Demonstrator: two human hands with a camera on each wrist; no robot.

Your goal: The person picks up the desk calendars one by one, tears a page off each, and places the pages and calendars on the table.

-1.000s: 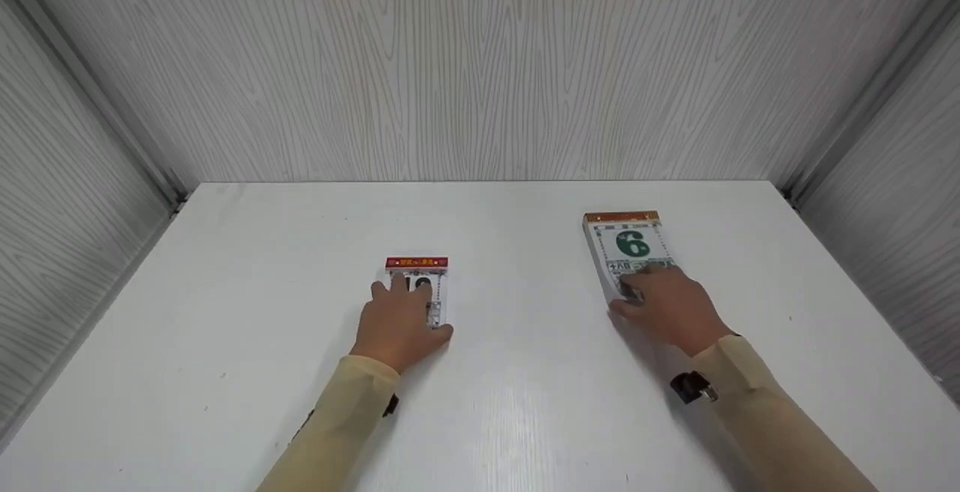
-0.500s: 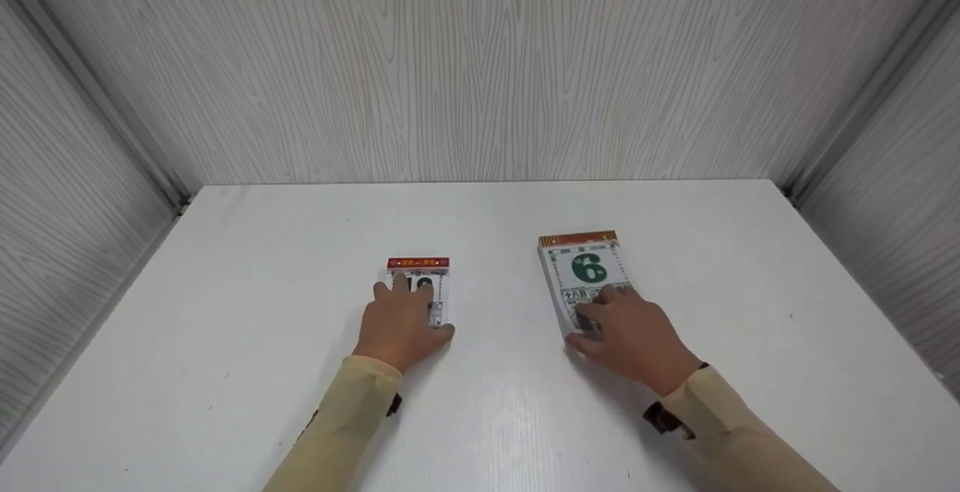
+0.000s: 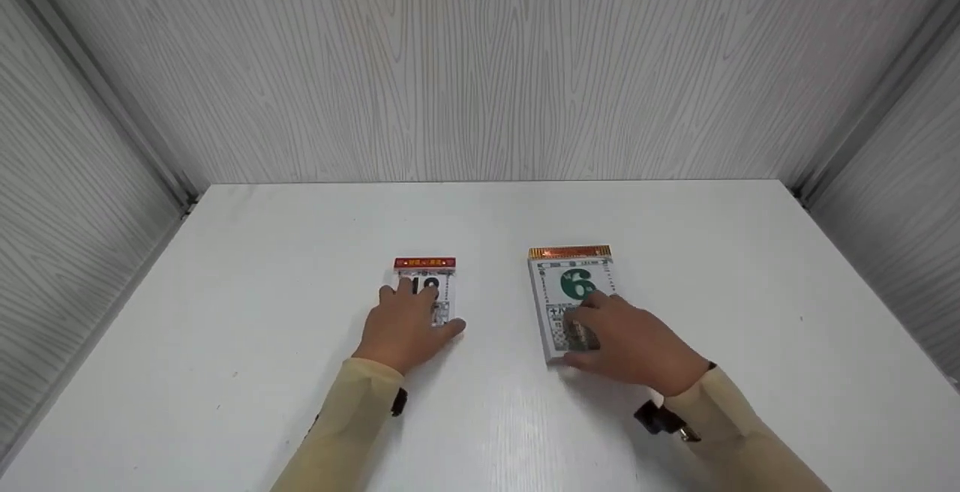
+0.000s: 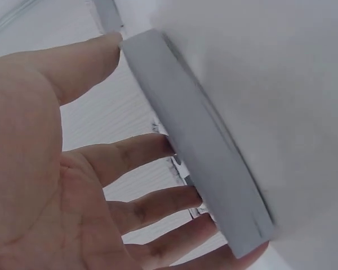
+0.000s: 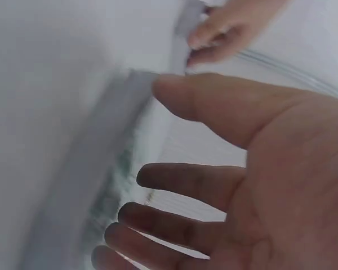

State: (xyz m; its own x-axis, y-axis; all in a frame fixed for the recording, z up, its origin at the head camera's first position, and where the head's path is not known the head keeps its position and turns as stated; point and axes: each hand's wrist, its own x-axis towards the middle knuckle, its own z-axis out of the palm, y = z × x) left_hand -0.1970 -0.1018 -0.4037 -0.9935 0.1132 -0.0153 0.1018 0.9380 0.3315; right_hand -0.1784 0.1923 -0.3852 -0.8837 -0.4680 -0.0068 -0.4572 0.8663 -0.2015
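Keeping both hands flat gives steady sliding: the left hand (image 3: 405, 327) rests with straight fingers on the small red-topped calendar (image 3: 425, 282), while the right hand (image 3: 630, 346) presses the larger calendar pad (image 3: 570, 289), printed with a green 6, just beside it, mid-desk (image 3: 300, 252).

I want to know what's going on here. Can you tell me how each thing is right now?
small calendar pad: flat on the table, under the left hand.
big calendar pad: flat, green 6 showing, under the right hand.
left hand: fingers straight, resting on its pad.
right hand: fingers spread on its pad.
white table: holds both pads.
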